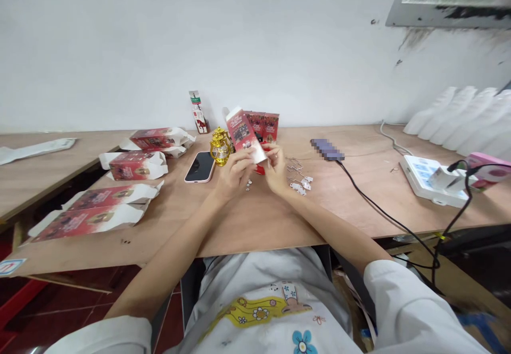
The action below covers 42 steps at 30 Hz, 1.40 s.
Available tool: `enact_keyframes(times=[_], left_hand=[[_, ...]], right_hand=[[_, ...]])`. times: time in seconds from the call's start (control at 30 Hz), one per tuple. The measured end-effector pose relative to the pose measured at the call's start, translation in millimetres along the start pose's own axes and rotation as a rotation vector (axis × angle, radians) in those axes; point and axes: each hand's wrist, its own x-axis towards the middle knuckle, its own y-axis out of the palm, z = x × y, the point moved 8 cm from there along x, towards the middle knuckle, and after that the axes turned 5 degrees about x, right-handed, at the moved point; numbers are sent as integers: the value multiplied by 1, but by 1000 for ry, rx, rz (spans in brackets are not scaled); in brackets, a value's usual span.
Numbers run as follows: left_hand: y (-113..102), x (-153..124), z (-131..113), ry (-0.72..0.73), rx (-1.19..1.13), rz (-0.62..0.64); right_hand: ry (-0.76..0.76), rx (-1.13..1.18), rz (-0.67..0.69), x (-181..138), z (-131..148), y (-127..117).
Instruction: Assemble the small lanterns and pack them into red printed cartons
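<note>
Where the hands meet: the person's left hand [235,172] and right hand [277,169] come close together at the lower end of a slim red-and-white printed cardboard box [243,133].
Left hand: fingers curled well in, pinching the box low on its left side.
Right hand: thumb and fingertips drawn together on the box's lower right end; how firmly they press cannot be told.
Box: tilted, seemingly raised above the brown wooden table [271,223]; its long axis runs from the white end between the hands out toward 11 o'clock, so most of its printed length lies beyond the fingers. The left hand is nearer the body, the right nearer the end edge.
Near tabletop: small loose white pieces [249,185] near 6 o'clock; thin wire pieces [294,165] at 3; small flat whitish tags [305,184] at 4; black-screened phone in a pink-edged case [199,167] at 9; gold-coloured miniature lantern [220,145] at 10; upright red printed boxes [272,124] near 1.
Outer tabletop: red-and-white cartons with spread flaps [136,166] around 9; purple pixelated device [326,149] between 2 and 3; white power strip [417,173] at 3.
</note>
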Motion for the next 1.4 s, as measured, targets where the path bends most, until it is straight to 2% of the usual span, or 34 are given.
enact_keyframes(times=[0.13, 0.23, 0.33, 0.43, 0.73, 0.9, 1.2, 1.4], left_hand=[[12, -4, 12, -88, 85, 120], [19, -7, 23, -195, 94, 195], [21, -9, 27, -254, 65, 223], [20, -10, 32, -315, 70, 231], [13, -13, 45, -466, -8, 134], [12, -14, 46, -455, 7, 117], [12, -11, 38, -361, 36, 132], [13, -12, 37, -315, 79, 123]], right_hand=[[35, -65, -205, 5, -6, -19], [54, -107, -249, 5, -9, -23], [58, -116, -208, 3, -5, -17], [74, -44, -108, 1, 0, -5], [145, 117, 112, -2, -8, 13], [157, 151, 145, 0, -8, 15], [335, 318, 196, -1, -27, 28], [277, 279, 210, 6, -25, 28]])
